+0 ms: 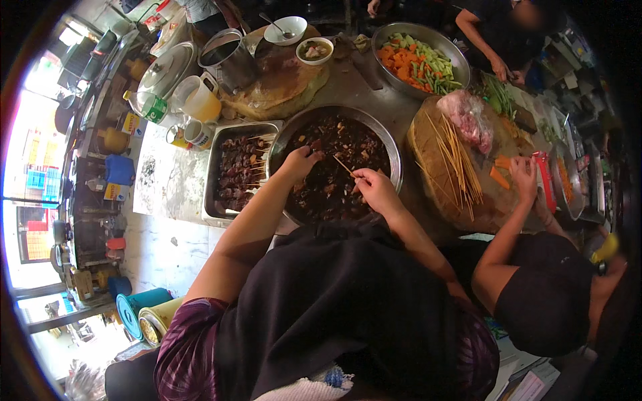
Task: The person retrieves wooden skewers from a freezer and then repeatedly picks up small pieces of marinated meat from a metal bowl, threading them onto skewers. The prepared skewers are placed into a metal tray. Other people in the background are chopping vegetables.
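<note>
A wide metal basin (pixel 396 150) of dark marinated meat pieces lies before me. Over its left part my left hand (pixel 302 163) holds a piece of the dark meat at the fingertips. My right hand (pixel 375 188), over the right part, grips a thin wooden skewer (pixel 344 166) whose tip points up and left; no meat shows on it. To the left, a rectangular metal tray (pixel 208 175) contains rows of skewered meat. Loose bamboo skewers (pixel 454 160) rest on a round wooden chopping block (pixel 424 135) at the right, beside a plastic bag of raw meat (pixel 466 118).
Another person's hands (pixel 524 175) work near carrot pieces (pixel 499 178) at the right; a further person stands at the upper right. A bowl of cut vegetables (pixel 381 67), a plastic pitcher (pixel 198 97), a tall metal pot (pixel 230 62) and a second chopping block (pixel 281 95) stand beyond the basin.
</note>
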Available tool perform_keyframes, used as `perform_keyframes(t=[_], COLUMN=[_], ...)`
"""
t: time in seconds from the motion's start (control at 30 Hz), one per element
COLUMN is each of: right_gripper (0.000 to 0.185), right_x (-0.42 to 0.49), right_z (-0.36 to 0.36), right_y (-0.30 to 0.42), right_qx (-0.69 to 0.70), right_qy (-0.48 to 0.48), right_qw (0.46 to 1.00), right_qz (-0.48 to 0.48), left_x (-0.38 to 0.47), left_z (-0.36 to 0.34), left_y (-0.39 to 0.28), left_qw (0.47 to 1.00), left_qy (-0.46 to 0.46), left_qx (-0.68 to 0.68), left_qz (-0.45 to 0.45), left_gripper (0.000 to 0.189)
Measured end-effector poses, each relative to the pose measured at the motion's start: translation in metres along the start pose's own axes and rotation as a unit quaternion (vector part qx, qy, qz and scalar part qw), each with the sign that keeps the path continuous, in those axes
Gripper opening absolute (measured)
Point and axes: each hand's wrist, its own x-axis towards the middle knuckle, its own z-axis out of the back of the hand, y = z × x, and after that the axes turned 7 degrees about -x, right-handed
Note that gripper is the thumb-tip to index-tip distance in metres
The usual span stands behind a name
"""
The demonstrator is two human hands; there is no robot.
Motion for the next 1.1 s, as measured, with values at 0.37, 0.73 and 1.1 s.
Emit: perform_keyframes(t=[0.37,0.73,1.1], right_gripper=[0.021,0.024,0.022], right_x=[0.007,0.004,0.003], right_z=[-0.003,0.004,-0.003], right_y=[0.0,-0.006,0.01], right_qx=[-0.001,0.044,0.054], right_qy=[0.008,0.018,0.026], right_qw=[1.0,0.998,0.998], right_qz=[-0.001,-0.028,-0.013], left_x=[-0.001,-0.003,-0.01], left_z=[-0.027,-0.003,0.005], left_y=[0.018,-0.01,-0.019], left_qw=[0.928,0.998,0.873], left_qy=[-0.047,0.008,0.07], left_qx=[0.349,0.03,-0.482], left_qz=[-0.119,0.047,0.01], left_gripper=[0.048,0.047,0.03])
